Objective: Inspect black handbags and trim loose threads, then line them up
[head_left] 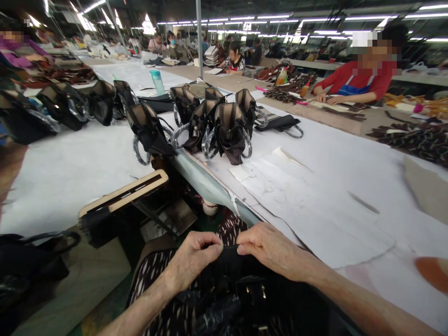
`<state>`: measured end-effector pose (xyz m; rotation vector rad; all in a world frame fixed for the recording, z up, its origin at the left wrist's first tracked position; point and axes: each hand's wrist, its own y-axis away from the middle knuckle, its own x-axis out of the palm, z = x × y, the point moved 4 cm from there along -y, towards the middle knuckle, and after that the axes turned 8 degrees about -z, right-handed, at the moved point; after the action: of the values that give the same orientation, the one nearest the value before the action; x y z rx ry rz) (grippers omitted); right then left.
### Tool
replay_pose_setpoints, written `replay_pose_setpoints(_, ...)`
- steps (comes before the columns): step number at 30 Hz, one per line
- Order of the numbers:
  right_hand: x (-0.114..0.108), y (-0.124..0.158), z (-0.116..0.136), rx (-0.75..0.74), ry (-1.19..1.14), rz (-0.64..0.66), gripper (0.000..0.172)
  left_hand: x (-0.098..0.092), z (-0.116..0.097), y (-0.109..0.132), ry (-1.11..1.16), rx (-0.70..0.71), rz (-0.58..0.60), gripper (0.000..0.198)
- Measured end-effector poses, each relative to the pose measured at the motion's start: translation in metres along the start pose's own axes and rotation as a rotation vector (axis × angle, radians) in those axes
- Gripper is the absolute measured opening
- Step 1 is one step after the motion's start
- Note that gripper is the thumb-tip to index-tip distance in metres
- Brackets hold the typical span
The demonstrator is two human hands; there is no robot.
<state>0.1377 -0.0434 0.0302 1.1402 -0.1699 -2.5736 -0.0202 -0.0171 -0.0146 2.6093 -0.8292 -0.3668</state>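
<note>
A black bag (245, 294) lies on my lap, with small metal fittings and plastic-wrapped parts showing on it. My left hand (196, 256) pinches the bag's upper edge between thumb and fingers. Just to the right, with a short gap between, my right hand (264, 245) pinches the same edge. The stretch of dark edge between the two hands is visible. Patterned cloth shows beneath the bag at the left.
Several black bags (229, 133) stand on the white-covered table (332, 186) ahead. A wooden-topped stand (129, 191) is at the left, near another black bag (31, 270). A turquoise-lidded bottle (157, 83) stands farther back. A person in red (357, 79) works at the right.
</note>
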Motion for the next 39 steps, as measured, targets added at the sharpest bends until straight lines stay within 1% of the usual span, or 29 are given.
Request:
replay_pose_setpoints(4, 0.001, -0.001, 0.003, 0.003, 0.009, 0.016, 0.035, -0.001, -0.004, 0.001, -0.025, 0.026, 0.005, 0.023)
replay_pose_setpoints(7, 0.004, -0.004, 0.010, 0.003, 0.020, 0.027, 0.037, 0.000, -0.008, 0.001, -0.048, 0.063, -0.004, 0.023)
replay_pose_setpoints(11, 0.009, -0.009, 0.020, 0.011, 0.004, 0.017, 0.037, 0.000, -0.007, 0.001, -0.077, 0.077, -0.032, 0.024)
replay_pose_setpoints(13, 0.012, -0.010, 0.022, 0.000, -0.007, 0.017, 0.037, -0.002, -0.007, 0.001, -0.083, 0.083, -0.017, 0.025)
replay_pose_setpoints(16, 0.015, -0.012, 0.019, 0.006, -0.007, 0.026, 0.038, -0.010, -0.011, 0.002, -0.049, 0.101, 0.089, 0.032)
replay_pose_setpoints(18, 0.016, -0.014, 0.016, 0.025, -0.005, 0.037, 0.039, -0.020, -0.014, 0.002, -0.011, 0.119, 0.150, 0.039)
replay_pose_setpoints(20, 0.016, -0.015, 0.015, 0.035, -0.009, 0.045, 0.040, -0.031, -0.015, 0.002, 0.001, 0.150, 0.148, 0.043)
replay_pose_setpoints(22, 0.015, -0.016, 0.015, 0.029, -0.018, 0.045, 0.040, -0.040, -0.014, 0.001, -0.005, 0.173, 0.135, 0.043)
replay_pose_setpoints(25, 0.017, -0.017, 0.018, 0.015, -0.013, 0.048, 0.040, -0.042, -0.010, 0.003, -0.009, 0.152, 0.158, 0.038)
replay_pose_setpoints(28, 0.018, -0.018, 0.021, 0.001, 0.003, 0.045, 0.039, -0.034, -0.009, 0.003, -0.052, 0.136, 0.165, 0.030)
replay_pose_setpoints(32, 0.019, -0.018, 0.024, 0.002, 0.033, 0.018, 0.038, -0.023, -0.008, -0.001, -0.087, 0.087, 0.141, 0.022)
replay_pose_setpoints(34, 0.021, -0.018, 0.024, -0.006, 0.051, 0.004, 0.038, -0.021, -0.005, -0.005, -0.027, 0.040, 0.137, 0.021)
replay_pose_setpoints(39, 0.028, -0.014, 0.022, -0.026, 0.102, 0.005, 0.038, -0.016, 0.011, -0.009, 0.205, -0.151, 0.157, 0.021)
